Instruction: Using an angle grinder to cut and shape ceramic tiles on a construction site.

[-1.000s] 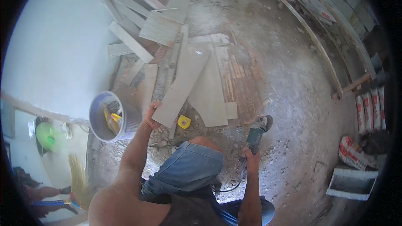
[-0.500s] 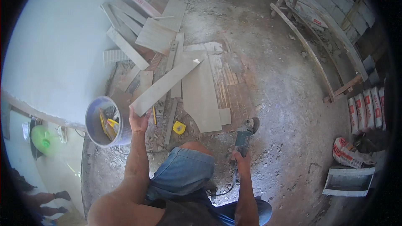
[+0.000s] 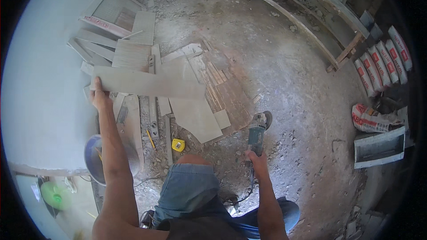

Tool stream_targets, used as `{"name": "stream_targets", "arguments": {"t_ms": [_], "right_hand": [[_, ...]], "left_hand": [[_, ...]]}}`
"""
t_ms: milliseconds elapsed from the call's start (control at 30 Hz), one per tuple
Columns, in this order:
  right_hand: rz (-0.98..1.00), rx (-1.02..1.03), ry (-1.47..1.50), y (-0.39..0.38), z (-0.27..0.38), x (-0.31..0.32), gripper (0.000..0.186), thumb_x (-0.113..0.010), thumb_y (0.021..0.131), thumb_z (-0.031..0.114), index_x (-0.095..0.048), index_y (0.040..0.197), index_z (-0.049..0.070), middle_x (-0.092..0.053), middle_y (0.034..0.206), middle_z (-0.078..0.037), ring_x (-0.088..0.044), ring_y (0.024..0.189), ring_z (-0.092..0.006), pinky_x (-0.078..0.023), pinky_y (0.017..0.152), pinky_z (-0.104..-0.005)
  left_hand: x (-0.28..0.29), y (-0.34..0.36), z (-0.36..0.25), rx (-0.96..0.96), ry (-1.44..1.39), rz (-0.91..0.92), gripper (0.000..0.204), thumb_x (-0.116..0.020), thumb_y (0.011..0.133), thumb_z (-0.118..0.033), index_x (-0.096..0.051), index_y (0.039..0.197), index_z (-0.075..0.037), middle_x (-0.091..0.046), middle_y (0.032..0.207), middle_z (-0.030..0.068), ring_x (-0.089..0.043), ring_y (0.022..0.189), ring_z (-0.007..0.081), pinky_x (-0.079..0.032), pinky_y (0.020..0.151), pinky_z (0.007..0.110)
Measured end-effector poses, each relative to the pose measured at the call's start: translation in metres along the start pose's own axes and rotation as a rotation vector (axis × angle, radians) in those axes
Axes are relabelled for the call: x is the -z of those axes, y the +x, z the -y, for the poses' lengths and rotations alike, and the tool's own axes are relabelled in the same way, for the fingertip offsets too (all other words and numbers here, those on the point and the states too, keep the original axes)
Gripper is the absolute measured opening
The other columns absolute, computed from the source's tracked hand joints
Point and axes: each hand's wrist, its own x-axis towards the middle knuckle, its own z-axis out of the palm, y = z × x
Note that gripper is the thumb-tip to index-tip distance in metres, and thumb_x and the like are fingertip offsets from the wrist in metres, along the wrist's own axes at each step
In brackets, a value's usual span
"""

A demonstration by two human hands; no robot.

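Note:
My left hand (image 3: 100,95) grips one end of a long beige tile strip (image 3: 147,80), held crosswise over a larger cut tile piece (image 3: 195,120) with a curved edge, lying on brown boards (image 3: 235,102). My right hand (image 3: 255,160) is closed round the body of a teal angle grinder (image 3: 257,135), its cord running down beside my bent knee. A yellow tape measure (image 3: 178,145) lies in front of the knee, near a yellow pencil (image 3: 150,138) and a level-like bar (image 3: 153,122). A bucket (image 3: 93,155) stands at the left, partly hidden by my left forearm.
Tile offcuts (image 3: 140,24) lie by the white wall (image 3: 38,89). Wooden frames (image 3: 289,15) stand at upper right, above stacked bags (image 3: 378,64), a crumpled sack (image 3: 369,120) and a metal tray (image 3: 379,149). A green fan (image 3: 55,195) sits at lower left, and rubble strews the floor (image 3: 302,178).
My left hand has moved left and up with the tile strip, which has swung from slanting to nearly crosswise. The view has shifted; my right hand still grips the grinder.

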Motion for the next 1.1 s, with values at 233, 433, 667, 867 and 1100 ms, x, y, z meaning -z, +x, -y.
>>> {"name": "stream_targets", "arguments": {"t_ms": [233,433,667,867,1100], "right_hand": [[-0.104,0.008,-0.095,0.002,-0.003,-0.002,0.065,-0.079,0.077,0.031,-0.055,0.128,-0.002,-0.065,0.109,-0.015,-0.066,0.092,-0.0222,-0.054,0.078,-0.0373],[-0.133,-0.096,-0.181,-0.017,0.01,-0.006,0.064,-0.077,0.077,0.031,-0.056,0.126,-0.003,-0.066,0.104,-0.013,-0.064,0.091,-0.0224,-0.053,0.08,-0.0369],[-0.122,-0.107,-0.222,-0.029,0.019,-0.027,0.059,-0.077,0.076,0.026,-0.057,0.125,-0.001,-0.066,0.097,-0.01,-0.064,0.082,-0.0194,-0.053,0.074,-0.0354],[-0.119,-0.159,-0.218,-0.017,0.011,-0.033,0.06,-0.077,0.076,0.025,-0.057,0.126,-0.002,-0.067,0.102,-0.012,-0.066,0.085,-0.02,-0.054,0.077,-0.0352],[-0.064,-0.091,-0.202,0.005,0.013,-0.04,0.058,-0.076,0.079,0.024,-0.056,0.126,-0.003,-0.067,0.105,-0.012,-0.066,0.09,-0.0206,-0.054,0.079,-0.0355]], "left_hand": [[-0.074,0.024,0.147,0.056,0.037,-0.034,0.037,-0.079,0.09,-0.032,-0.062,0.105,-0.003,-0.069,0.1,0.0101,-0.065,0.088,0.019,-0.056,0.078,0.036],[-0.129,-0.012,0.277,0.216,0.136,0.155,0.033,-0.07,0.096,-0.033,-0.063,0.104,-0.001,-0.067,0.098,0.0096,-0.063,0.089,0.0204,-0.052,0.079,0.038],[-0.115,0.001,0.381,0.599,0.284,0.464,0.059,-0.064,0.095,-0.021,-0.039,0.148,-0.015,-0.06,0.116,0.0065,-0.055,0.093,0.0176,-0.048,0.078,0.038],[-0.073,-0.159,0.357,0.321,0.573,0.936,0.078,-0.063,0.098,-0.035,-0.023,0.158,-0.005,-0.024,0.164,0.0201,-0.026,0.15,0.0325,-0.029,0.119,0.046],[0.016,-0.335,0.213,-0.407,1.047,1.65,0.093,-0.067,0.081,-0.068,-0.039,0.153,-0.016,-0.027,0.157,0.0271,-0.015,0.149,0.0508,-0.011,0.112,0.077]]}}
